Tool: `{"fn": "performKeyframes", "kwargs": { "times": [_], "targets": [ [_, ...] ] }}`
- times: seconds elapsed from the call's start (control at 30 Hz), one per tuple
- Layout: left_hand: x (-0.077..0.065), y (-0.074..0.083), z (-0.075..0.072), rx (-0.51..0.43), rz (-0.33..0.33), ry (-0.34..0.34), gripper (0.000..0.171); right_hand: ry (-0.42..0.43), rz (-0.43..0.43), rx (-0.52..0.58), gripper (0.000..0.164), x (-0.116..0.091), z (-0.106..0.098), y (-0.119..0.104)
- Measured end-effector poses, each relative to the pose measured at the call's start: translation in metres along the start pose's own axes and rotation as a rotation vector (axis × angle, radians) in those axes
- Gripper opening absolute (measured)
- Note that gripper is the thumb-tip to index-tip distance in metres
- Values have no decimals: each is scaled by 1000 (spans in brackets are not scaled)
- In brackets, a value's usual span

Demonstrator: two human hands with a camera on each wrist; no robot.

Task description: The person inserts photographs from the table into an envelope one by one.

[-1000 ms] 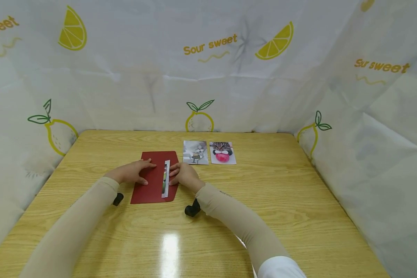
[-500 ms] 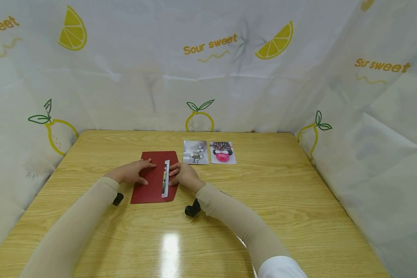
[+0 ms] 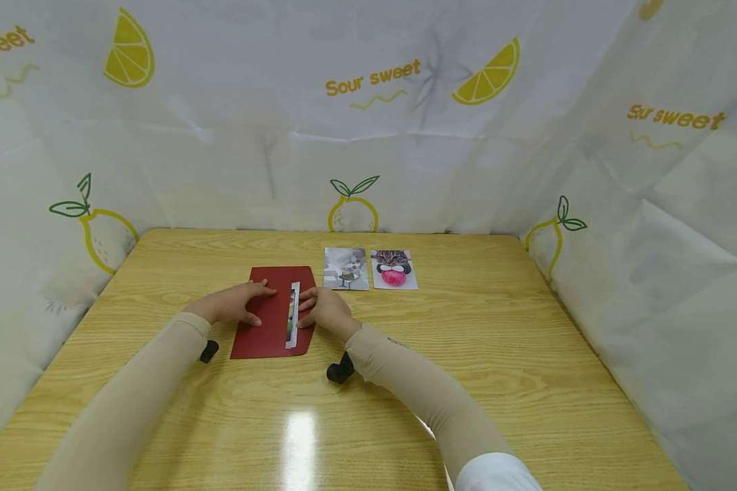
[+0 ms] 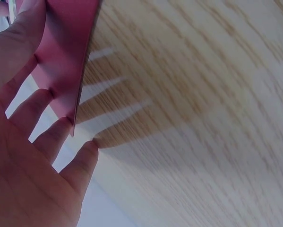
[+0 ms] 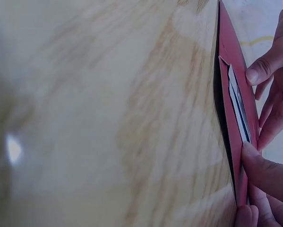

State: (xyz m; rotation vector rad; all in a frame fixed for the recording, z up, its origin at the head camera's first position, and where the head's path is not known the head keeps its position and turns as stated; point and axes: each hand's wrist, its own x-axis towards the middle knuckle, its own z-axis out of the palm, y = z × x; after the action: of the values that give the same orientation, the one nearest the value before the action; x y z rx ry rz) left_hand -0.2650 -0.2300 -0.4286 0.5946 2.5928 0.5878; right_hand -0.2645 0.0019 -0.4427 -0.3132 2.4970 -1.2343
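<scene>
Two hands are brought to a red paper envelope (image 3: 270,341), which is laid flat on the wood-grain table (image 3: 479,354), left of the middle. Its left part is touched by the fingertips of the left hand (image 3: 232,305), whose fingers are spread and extended, with nothing grasped. A white-bordered photo print (image 3: 292,317) is held mostly within the envelope; only a narrow strip, partly green, is left showing at the mouth. That strip is touched by the thumb of the right hand (image 3: 333,314), bent from the right; whether the print is pinched or merely pressed cannot be told. Farther right, a grey-toned photo print (image 3: 346,269) and a cat photo print (image 3: 394,270) are set side by side, slightly apart. Behind, a lemon-printed white cloth (image 3: 270,68) is hung.
</scene>
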Motion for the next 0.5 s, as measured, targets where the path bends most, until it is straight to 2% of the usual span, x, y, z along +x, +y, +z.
{"fn": "performKeyframes", "kwargs": {
  "times": [0.5],
  "targets": [
    [-1, 0, -1, -2, 7, -2, 68, 9, 1, -45, 52, 1, 1, 0]
  ]
}}
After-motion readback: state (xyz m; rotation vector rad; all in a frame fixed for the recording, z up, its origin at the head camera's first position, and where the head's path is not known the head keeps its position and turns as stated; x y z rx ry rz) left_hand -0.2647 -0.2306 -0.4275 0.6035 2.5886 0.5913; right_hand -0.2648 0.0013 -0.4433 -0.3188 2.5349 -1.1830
